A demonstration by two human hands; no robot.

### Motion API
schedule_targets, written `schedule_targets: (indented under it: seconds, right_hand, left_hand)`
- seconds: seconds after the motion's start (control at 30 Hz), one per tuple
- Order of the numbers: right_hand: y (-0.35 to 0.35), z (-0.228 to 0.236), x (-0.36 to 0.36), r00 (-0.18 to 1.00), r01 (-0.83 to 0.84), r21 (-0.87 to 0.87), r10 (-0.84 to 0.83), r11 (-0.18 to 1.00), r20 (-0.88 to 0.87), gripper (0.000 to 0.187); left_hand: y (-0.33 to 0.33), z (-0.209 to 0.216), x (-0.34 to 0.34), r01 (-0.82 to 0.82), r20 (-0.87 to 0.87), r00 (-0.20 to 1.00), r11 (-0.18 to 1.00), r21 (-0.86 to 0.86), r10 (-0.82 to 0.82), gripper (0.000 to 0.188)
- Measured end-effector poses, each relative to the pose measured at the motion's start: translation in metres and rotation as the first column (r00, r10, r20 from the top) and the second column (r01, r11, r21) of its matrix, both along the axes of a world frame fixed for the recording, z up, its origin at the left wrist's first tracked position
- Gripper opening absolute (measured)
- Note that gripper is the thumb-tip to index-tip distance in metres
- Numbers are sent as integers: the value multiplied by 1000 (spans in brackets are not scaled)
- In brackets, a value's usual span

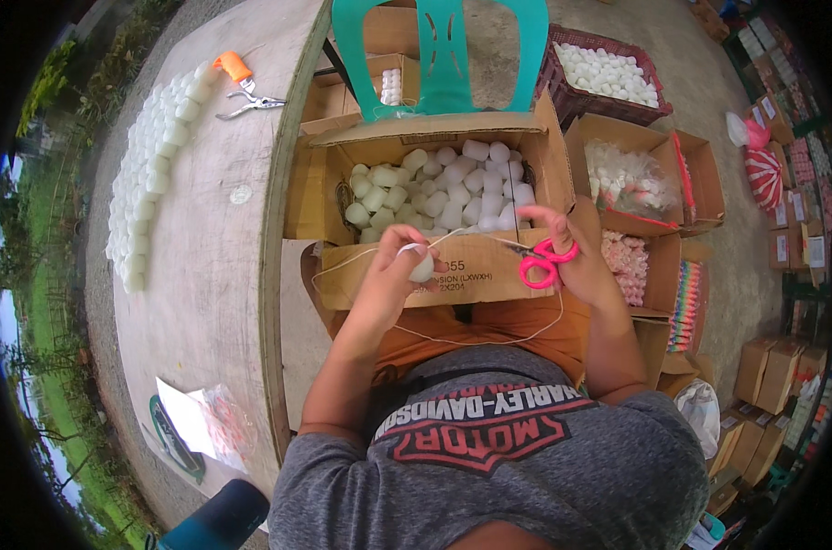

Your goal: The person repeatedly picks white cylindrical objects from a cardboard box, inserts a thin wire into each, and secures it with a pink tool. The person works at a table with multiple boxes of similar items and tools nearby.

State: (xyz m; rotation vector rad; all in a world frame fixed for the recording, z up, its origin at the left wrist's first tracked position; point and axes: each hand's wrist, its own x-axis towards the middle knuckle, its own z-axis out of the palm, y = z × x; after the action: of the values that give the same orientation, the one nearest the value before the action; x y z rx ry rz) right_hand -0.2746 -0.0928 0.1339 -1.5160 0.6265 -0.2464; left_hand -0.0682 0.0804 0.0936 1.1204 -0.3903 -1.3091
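Observation:
My left hand (386, 278) pinches a small, rounded white cylinder (422, 267) between thumb and fingers. In my right hand (579, 272) is a pair of scissors (538, 269) with pink handles, their blades pointing left. My right index finger is stretched out above them. A thin pale string (462, 343) runs between the two hands and hangs in a loop over my lap. Directly beyond the hands stands an open cardboard box (347, 275), holding many loose white cylinders (453, 214) like the one in my fingers.
To the left, a table (216, 339) carries rows of white cylinders (150, 174), pliers (251, 99) and an orange-handled tool (233, 66). A teal chair (443, 60) stands ahead. A crate (563, 99) and an open box (579, 147) of plastic-wrapped pieces sit at right.

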Motion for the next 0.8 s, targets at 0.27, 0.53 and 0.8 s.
schedule_targets:
  seconds: [0.27, 0.53, 0.8]
  right_hand:
    - [33, -19, 22, 926, -317, 777, 2, 543, 376, 49]
    - [49, -31, 37, 927, -368, 720, 176, 589, 330, 44]
    - [56, -39, 35, 927, -343, 698, 108, 629, 359, 46]
  left_hand:
    - [-14, 0, 13, -167, -240, 956, 986, 21, 167, 25]
    - [-19, 8, 17, -119, -247, 963, 992, -29, 109, 34]
    - [-16, 1, 13, -115, -115, 988, 990, -86, 105, 47]
